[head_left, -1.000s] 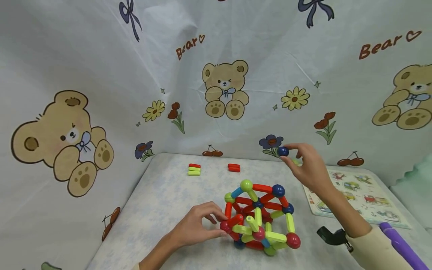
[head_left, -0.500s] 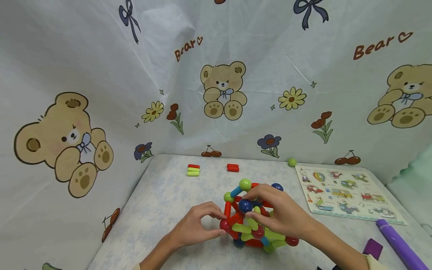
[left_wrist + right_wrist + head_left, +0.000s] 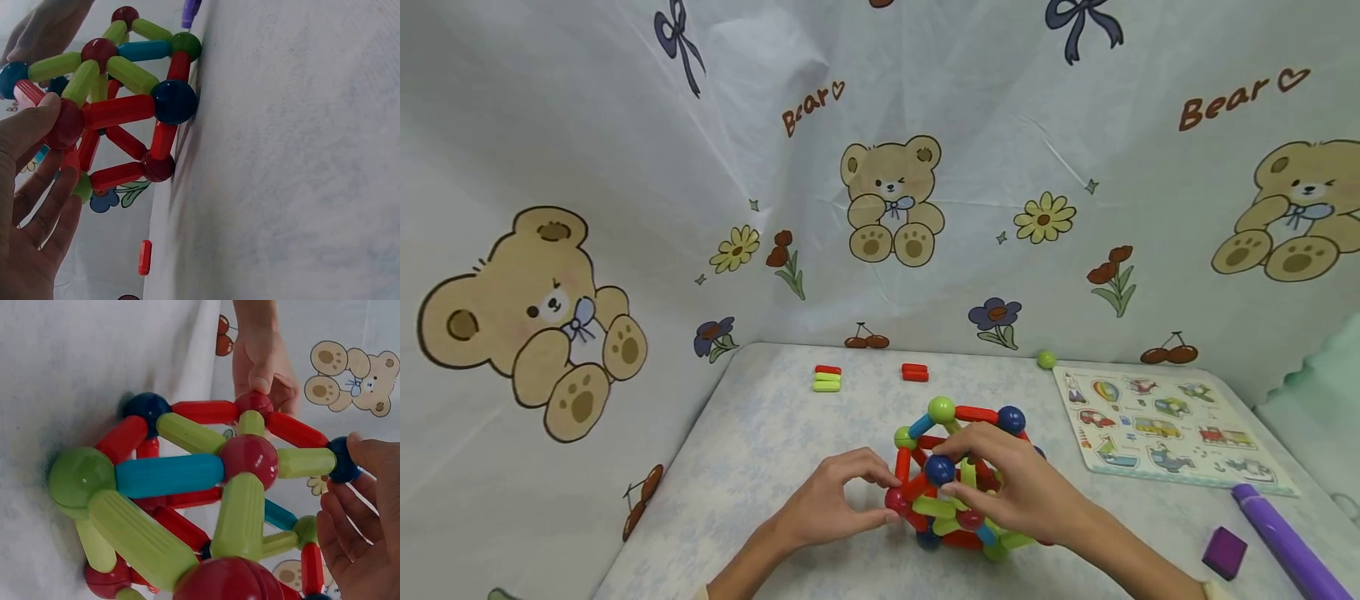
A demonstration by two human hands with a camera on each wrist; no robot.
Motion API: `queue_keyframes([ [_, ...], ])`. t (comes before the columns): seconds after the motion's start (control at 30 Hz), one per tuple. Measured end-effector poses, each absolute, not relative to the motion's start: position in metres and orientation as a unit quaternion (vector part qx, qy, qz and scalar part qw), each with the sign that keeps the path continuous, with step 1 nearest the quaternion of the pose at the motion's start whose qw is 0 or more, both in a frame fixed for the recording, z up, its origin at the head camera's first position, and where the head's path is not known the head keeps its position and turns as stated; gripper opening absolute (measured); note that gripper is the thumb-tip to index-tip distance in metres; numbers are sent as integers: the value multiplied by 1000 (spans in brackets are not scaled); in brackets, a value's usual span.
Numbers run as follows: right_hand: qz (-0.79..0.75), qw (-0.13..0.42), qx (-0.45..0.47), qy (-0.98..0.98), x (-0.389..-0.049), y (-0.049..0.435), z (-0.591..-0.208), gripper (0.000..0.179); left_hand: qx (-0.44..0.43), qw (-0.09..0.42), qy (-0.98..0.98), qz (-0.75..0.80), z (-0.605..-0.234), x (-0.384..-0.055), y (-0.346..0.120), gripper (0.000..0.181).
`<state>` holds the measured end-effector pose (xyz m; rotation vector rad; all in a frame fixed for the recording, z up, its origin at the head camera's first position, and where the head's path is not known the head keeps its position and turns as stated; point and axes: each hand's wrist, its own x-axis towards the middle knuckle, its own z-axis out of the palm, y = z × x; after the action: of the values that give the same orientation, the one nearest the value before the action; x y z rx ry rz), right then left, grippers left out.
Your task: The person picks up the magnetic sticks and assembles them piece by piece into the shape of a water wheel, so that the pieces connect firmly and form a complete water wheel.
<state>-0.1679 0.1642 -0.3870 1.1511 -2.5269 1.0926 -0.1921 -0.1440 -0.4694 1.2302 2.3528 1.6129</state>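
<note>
A magnetic ball-and-rod structure (image 3: 977,414) of red, green and blue rods and coloured balls stands on the table. My left hand (image 3: 838,493) pinches a red ball (image 3: 897,500) at its left side; the left wrist view shows the thumb on that red ball (image 3: 65,125). My right hand (image 3: 1026,483) pinches a dark blue ball (image 3: 940,470) at the structure's near side. In the right wrist view, this blue ball (image 3: 343,460) touches the ends of a red rod (image 3: 300,429) and a green rod (image 3: 306,462). My right hand hides part of the structure in the head view.
Red and green rods (image 3: 827,379) and two red rods (image 3: 915,372) lie at the back of the table. A green ball (image 3: 1047,359) sits by a picture puzzle board (image 3: 1172,429). A purple block (image 3: 1225,552) and a purple stick (image 3: 1285,542) lie at the right.
My right hand has brought the blue ball from the back right, down and left onto the structure's rods. My left hand has stayed on the red ball.
</note>
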Motion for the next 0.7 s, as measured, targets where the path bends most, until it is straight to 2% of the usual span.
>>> queue_keyframes([
  [0.1,348,114,388,-846,-167,169,-383,42,402,27,758,514,-467,-198,-147,28],
  [0.2,336,176,375,-846,-169,179,-377,48,389,18,781,489,-461,-212,-154,25],
  [0.37,309,256,316,-860,-176,203,-368,55,328,-70,865,373,-449,-258,-171,20],
  [0.43,297,264,299,-867,-179,212,-367,53,290,-104,896,320,-448,-281,-180,22],
  [0.5,290,262,286,-875,-182,219,-368,51,251,-117,921,275,-449,-304,-188,23],
  [0.57,286,257,275,-881,-184,223,-371,47,218,-116,939,238,-453,-323,-195,23],
  [0.7,284,237,260,-892,-187,228,-377,43,186,-81,961,189,-463,-347,-199,22],
])
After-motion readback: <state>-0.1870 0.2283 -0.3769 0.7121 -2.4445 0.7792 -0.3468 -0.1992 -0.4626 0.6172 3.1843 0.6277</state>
